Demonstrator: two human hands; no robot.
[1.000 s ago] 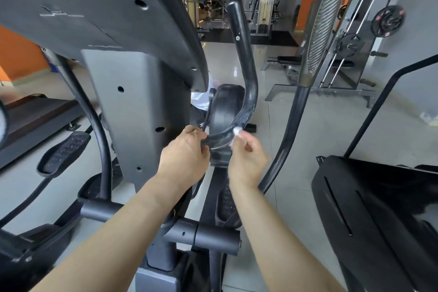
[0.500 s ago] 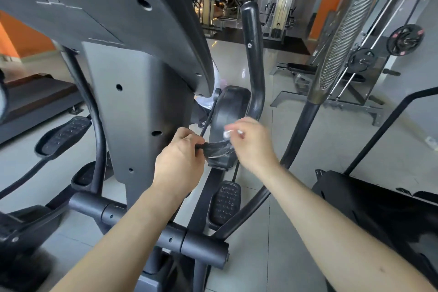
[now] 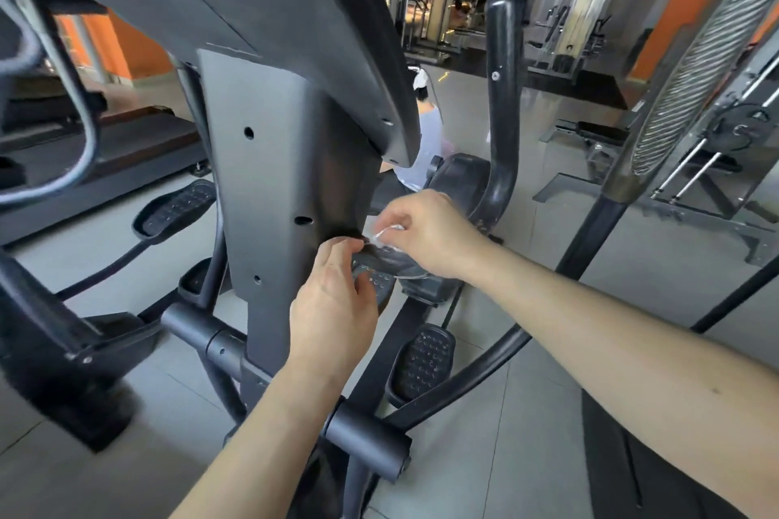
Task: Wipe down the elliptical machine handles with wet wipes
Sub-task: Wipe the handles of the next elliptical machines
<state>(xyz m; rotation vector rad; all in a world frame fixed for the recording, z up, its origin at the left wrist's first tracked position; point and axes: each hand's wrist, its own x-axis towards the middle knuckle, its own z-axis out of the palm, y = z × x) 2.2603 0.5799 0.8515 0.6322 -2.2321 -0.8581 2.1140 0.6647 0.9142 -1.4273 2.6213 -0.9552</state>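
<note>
Right grip [image 3: 425, 234] pinching wipe [image 3: 387, 230], handle [image 3: 502, 118] partly hidden

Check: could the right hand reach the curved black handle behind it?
Probably yes. The curved black handle rises just beyond the right hand, nothing seen between them; that hand pinches a white wipe from the packet the left hand holds.

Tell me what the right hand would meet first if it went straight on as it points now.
The right hand, pinching the wipe, points left: likely the grey column first, though depth is unclear.
</note>
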